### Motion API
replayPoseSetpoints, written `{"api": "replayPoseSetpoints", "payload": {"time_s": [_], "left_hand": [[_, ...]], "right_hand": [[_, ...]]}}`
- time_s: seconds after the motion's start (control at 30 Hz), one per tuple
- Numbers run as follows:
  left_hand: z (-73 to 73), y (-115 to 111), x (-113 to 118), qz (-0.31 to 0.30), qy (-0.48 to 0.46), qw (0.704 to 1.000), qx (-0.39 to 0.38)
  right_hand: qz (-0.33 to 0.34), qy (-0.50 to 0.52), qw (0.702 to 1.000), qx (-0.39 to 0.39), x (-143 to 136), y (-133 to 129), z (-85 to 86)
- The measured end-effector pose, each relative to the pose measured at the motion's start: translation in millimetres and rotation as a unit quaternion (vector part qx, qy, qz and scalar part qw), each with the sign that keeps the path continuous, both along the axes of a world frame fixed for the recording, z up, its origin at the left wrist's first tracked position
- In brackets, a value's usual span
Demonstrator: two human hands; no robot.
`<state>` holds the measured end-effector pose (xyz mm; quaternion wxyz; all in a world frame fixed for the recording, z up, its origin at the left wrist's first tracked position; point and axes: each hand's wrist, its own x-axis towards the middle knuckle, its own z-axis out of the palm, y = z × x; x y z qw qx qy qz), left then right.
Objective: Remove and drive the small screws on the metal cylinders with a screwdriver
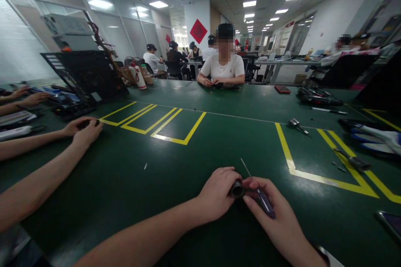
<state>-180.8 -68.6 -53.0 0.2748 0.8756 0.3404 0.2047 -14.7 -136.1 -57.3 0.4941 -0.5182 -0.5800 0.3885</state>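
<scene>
Low in the centre, my left hand is closed around a dark cylindrical metal part with a round open end facing me. My right hand grips a screwdriver by its dark, glossy handle. The thin shaft points up and away to the left, clear of the part's opening. Fingertips of the right hand are close beside the metal part; whether they touch it I cannot tell. Both hands are just above or resting on the green tabletop.
To the right lie two metal parts with shafts, small loose pieces and a phone. Yellow tape marks the table. A co-worker's hands are at left; another person sits opposite. A small white piece lies left.
</scene>
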Motion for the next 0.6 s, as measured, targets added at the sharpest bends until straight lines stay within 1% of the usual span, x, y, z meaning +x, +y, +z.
{"api": "replayPoseSetpoints", "payload": {"time_s": [0.1,0.17,0.23,0.3,0.37,0.47,0.53,0.6], "left_hand": [[0.8,9.1,-3.3,0.071,-0.048,0.996,-0.027],[1.8,13.9,-4.4,0.113,-0.082,0.989,-0.055],[2.4,16.9,-4.5,0.123,-0.122,0.981,-0.087],[1.7,18.0,-3.9,0.11,-0.159,0.974,-0.115],[0.1,18.2,-3.2,0.095,-0.17,0.973,-0.122],[-2.4,18.1,-2.9,0.106,-0.129,0.982,-0.086],[-3.3,18.4,-3.1,0.12,-0.088,0.988,-0.05],[-3.8,18.6,-3.4,0.121,-0.057,0.991,-0.015]], "right_hand": [[-0.02,0.109,0.994,-0.013,7.3,-3.8,8.6],[-0.01,0.185,0.982,-0.03,9.9,-5.0,13.7],[0.003,0.222,0.974,-0.052,10.1,-5.6,16.4],[0.008,0.219,0.973,-0.074,9.1,-6.1,15.9],[0.014,0.197,0.976,-0.089,8.2,-7.2,12.6],[0.033,0.16,0.983,-0.088,8.8,-11.1,6.8],[0.025,0.148,0.987,-0.065,9.8,-14.2,5.4],[0.012,0.134,0.99,-0.042,10.2,-16.4,6.6]]}}
